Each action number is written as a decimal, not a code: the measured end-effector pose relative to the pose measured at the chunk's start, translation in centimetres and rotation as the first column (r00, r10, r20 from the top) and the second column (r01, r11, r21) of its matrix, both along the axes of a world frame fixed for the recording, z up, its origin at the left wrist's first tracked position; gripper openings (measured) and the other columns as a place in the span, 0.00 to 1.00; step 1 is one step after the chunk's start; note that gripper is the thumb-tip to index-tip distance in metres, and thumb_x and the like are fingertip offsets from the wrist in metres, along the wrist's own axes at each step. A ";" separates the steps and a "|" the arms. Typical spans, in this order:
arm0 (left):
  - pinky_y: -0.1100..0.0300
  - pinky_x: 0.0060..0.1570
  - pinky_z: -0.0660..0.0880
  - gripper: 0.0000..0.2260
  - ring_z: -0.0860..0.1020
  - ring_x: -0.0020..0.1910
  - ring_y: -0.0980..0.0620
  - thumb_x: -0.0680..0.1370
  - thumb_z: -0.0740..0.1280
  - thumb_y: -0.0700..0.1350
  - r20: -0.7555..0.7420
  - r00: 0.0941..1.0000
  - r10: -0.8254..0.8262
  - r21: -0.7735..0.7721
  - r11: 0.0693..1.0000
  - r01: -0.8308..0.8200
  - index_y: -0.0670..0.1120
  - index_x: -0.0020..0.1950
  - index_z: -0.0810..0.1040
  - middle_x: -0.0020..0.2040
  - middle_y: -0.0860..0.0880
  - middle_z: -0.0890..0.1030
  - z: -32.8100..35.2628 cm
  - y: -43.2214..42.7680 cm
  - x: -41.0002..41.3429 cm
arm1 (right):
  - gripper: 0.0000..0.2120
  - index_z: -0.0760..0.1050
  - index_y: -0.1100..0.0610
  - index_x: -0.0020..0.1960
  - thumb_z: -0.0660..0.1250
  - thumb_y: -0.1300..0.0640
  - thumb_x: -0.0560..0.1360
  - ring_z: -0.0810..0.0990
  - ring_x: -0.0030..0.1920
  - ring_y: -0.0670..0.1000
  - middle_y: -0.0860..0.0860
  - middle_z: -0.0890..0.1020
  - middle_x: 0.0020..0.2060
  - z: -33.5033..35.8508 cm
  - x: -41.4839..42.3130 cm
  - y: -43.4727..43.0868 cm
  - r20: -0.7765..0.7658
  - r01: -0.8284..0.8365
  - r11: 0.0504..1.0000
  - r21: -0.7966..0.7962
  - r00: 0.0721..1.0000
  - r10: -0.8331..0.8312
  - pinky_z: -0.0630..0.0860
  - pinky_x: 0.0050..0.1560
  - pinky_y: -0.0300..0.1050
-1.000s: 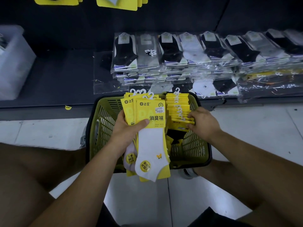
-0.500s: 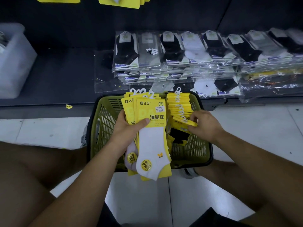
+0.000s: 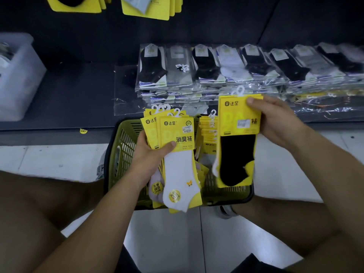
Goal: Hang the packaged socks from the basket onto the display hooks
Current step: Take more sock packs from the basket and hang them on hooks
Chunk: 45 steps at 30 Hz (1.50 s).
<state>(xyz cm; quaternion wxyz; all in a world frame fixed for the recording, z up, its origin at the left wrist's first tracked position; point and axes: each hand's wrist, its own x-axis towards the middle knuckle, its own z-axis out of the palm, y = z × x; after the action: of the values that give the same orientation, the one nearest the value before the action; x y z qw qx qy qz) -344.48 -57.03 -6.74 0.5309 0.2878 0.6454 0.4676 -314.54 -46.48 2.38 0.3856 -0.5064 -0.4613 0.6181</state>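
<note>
1. Head view, seen from beside a crouching person: the left hand [image 3: 149, 156] grips a fanned bundle of yellow-carded sock packs [image 3: 178, 154], thumb pressed across the front card, a white sock on top.
2. The right hand [image 3: 275, 119] pinches a black-sock pack [image 3: 236, 146] by its upper right corner, holding it upright over the right half of the green basket [image 3: 126, 146].
3. The basket sits on the white tiled floor [image 3: 49, 160] between the person's knees, against a dark low shelf [image 3: 78, 95]; more yellow packs [image 3: 208, 133] stand on edge inside it, between the two hands.
4. Clear-bagged socks [image 3: 216, 71] lie in overlapping stacks on the shelf; a translucent bin [image 3: 17, 75] stands at its left.
5. Hanging yellow packs [image 3: 145, 6] show at the top edge.
</note>
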 end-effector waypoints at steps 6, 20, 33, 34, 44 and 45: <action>0.68 0.39 0.81 0.26 0.86 0.49 0.61 0.74 0.81 0.47 -0.029 0.998 -0.048 0.059 0.997 0.049 0.53 0.67 0.74 0.57 0.55 0.86 1.8 0.2 1.1 | 0.09 0.85 0.59 0.49 0.72 0.53 0.75 0.87 0.44 0.54 0.57 0.87 0.46 1.8 -4.3 -0.8 -0.039 0.011 0.998 -0.054 0.999 -0.013 0.83 0.40 0.49; 0.59 0.48 0.85 0.35 0.88 0.56 0.51 0.67 0.83 0.49 0.228 0.971 -0.066 0.248 0.969 0.008 0.51 0.71 0.73 0.57 0.53 0.88 8.3 1.2 2.9 | 0.09 0.82 0.58 0.46 0.77 0.53 0.72 0.87 0.42 0.54 0.54 0.87 0.42 3.5 -10.1 -2.3 0.026 0.323 0.945 -0.053 0.946 -0.322 0.85 0.45 0.54; 0.68 0.44 0.82 0.35 0.87 0.52 0.59 0.66 0.83 0.53 0.152 0.980 -0.125 0.493 0.870 0.034 0.53 0.69 0.73 0.53 0.60 0.88 20.3 5.9 1.3 | 0.09 0.81 0.60 0.49 0.75 0.55 0.75 0.87 0.44 0.56 0.56 0.87 0.42 13.4 -12.4 0.6 -0.220 0.371 0.911 0.180 0.918 -0.330 0.84 0.45 0.53; 0.68 0.44 0.82 0.35 0.87 0.52 0.59 0.66 0.84 0.52 0.133 0.982 -0.134 0.512 0.858 0.047 0.53 0.68 0.73 0.53 0.60 0.88 21.2 6.4 1.2 | 0.08 0.81 0.60 0.48 0.75 0.55 0.75 0.87 0.43 0.55 0.56 0.87 0.42 14.2 -12.6 0.9 -0.231 0.377 0.898 0.226 0.916 -0.326 0.84 0.43 0.51; 0.59 0.45 0.85 0.25 0.88 0.53 0.51 0.71 0.82 0.45 0.076 0.992 -0.102 0.623 0.782 0.032 0.57 0.64 0.76 0.55 0.55 0.89 26.4 13.5 -1.7 | 0.07 0.84 0.55 0.45 0.69 0.55 0.79 0.87 0.43 0.53 0.53 0.88 0.43 20.7 -10.8 7.5 -0.265 0.374 0.852 0.366 0.920 -0.290 0.83 0.41 0.46; 0.61 0.43 0.84 0.24 0.89 0.52 0.52 0.73 0.82 0.43 0.061 0.995 -0.079 0.634 0.773 0.022 0.57 0.63 0.76 0.54 0.56 0.89 26.6 14.1 -2.1 | 0.07 0.83 0.55 0.45 0.68 0.55 0.80 0.87 0.43 0.53 0.52 0.88 0.43 21.3 -10.2 8.4 -0.266 0.404 0.838 0.367 0.909 -0.321 0.83 0.42 0.47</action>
<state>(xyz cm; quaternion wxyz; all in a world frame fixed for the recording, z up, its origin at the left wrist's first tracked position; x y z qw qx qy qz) -346.54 -42.96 19.87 0.4421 0.4469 0.4200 0.6545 -324.76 -38.10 23.66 0.6374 -0.4288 -0.4369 0.4679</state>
